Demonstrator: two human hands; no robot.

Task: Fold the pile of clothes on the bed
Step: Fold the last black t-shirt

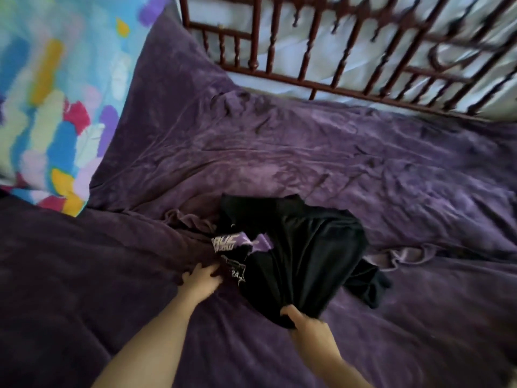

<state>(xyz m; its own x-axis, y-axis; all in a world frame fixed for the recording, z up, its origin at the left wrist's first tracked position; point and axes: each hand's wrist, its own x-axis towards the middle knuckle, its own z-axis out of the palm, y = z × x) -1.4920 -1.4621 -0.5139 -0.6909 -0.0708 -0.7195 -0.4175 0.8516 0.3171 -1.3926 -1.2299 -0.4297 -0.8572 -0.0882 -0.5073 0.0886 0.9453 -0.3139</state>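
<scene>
A small pile of black clothes (305, 247) lies bunched on the purple bedspread (363, 169) in the middle of the view. One piece in it shows white and purple print (237, 242) at the pile's left side. My right hand (303, 322) grips the near edge of the black fabric, which bunches between thumb and fingers. My left hand (200, 277) reaches to the pile's left edge, its fingers stretched out and touching the printed cloth. A black sleeve or leg (369, 287) trails off to the right.
A multicoloured pillow (53, 102) lies at the upper left. A dark red metal bed frame (349, 60) with pale fabric behind it runs along the far side. Wrinkled purple bedspread surrounds the pile.
</scene>
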